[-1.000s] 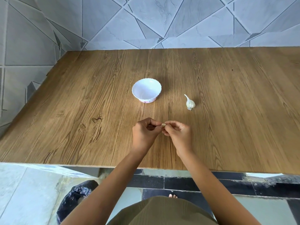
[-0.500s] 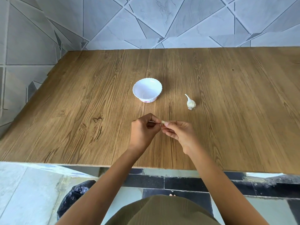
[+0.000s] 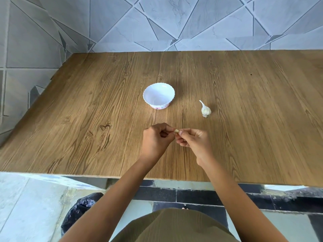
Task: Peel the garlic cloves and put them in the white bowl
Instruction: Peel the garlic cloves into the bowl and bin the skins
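Note:
A small pale garlic clove [image 3: 176, 131] is pinched between the fingertips of both hands, just above the wooden table [image 3: 87, 119]. My left hand [image 3: 157, 139] pinches its left end with thumb and forefinger, other fingers curled. From the right, my right hand [image 3: 193, 140] pinches the other end. The white bowl [image 3: 158, 95] with a scalloped rim stands beyond the hands; nothing shows inside it. A garlic bulb [image 3: 205, 110] with a thin stalk lies on the table to the bowl's right.
The table meets a grey tiled wall [image 3: 157, 23] at the back and left. Its front edge is just behind my wrists. A black bin bag [image 3: 78, 208] sits on the floor below, left of my body.
Both hands stay together on the clove. The right hand's fingers have shifted slightly on it; the clove shows a little more between the fingertips. Bowl and bulb have not moved.

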